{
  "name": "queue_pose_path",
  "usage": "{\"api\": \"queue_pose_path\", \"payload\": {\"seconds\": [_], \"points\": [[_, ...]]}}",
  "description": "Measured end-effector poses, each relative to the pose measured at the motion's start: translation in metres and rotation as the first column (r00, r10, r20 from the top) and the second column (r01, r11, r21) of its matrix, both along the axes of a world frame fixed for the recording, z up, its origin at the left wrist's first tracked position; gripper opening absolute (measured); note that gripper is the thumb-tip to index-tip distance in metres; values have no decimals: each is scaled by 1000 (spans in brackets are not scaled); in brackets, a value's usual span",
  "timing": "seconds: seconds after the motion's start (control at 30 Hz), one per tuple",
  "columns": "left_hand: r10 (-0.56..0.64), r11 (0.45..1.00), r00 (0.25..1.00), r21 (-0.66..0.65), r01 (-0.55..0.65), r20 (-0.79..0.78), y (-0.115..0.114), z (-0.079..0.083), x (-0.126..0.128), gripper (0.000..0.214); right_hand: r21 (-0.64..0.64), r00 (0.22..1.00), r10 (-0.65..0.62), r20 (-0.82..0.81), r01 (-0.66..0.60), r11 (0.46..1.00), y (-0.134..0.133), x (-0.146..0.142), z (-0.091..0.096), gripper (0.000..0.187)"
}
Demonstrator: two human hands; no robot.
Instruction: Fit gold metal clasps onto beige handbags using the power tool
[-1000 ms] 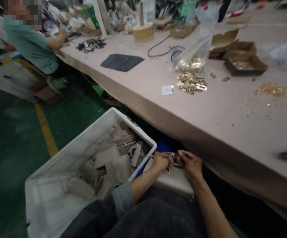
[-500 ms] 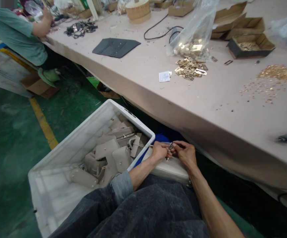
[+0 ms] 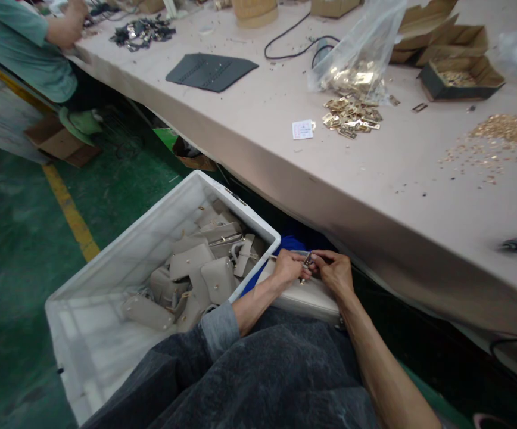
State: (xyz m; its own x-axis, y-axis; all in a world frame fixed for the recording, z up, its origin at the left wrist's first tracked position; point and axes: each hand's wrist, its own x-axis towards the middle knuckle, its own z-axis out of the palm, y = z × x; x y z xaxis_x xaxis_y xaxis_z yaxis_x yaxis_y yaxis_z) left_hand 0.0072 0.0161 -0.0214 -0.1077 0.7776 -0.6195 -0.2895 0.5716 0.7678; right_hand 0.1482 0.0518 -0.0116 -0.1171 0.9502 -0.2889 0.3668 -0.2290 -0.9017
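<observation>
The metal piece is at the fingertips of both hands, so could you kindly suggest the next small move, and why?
Perhaps the right hand should gently adjust the metal piece while the left hand steadies it: both hands meet at it, over the bag, and whether it is fastened is too small to tell.

Workshop interior. Dark green, smooth-looking floor (image 3: pixel 12 196), scuffed and slightly shiny in patches; straight painted yellow stripe (image 3: pixel 69 211) runs across it at left. Long workbench with pale pinkish-beige covering (image 3: pixel 374 179) spans the view diagonally, upper left to lower right; covering folds down over near edge. Deep shadow under bench. Slim white upright post (image 3: pixel 170 8) by the bench's far side, top cut off. Light dim overall, soft pale sheen on benchtop.
</observation>
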Motion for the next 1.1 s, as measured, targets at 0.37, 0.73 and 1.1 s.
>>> {"api": "queue_pose_path", "payload": {"seconds": [0.37, 0.73, 1.1], "points": [[-45, 999, 999, 19, 45, 0, -4, -1, -4, 17, 104, 995, 24, 92, -34, 994, -2, 1, -13, 40], [-16, 999, 994, -42, 11, -108, -2, 6, 0, 16, -52, 999, -1, -40, -1, 999, -1, 1, -3, 50], [-11, 996, 986, -84, -3, -167, -1, 4, 2, 17, 61, 969, 235, -76, -231, 971, -3, 9, -7, 42]]}}
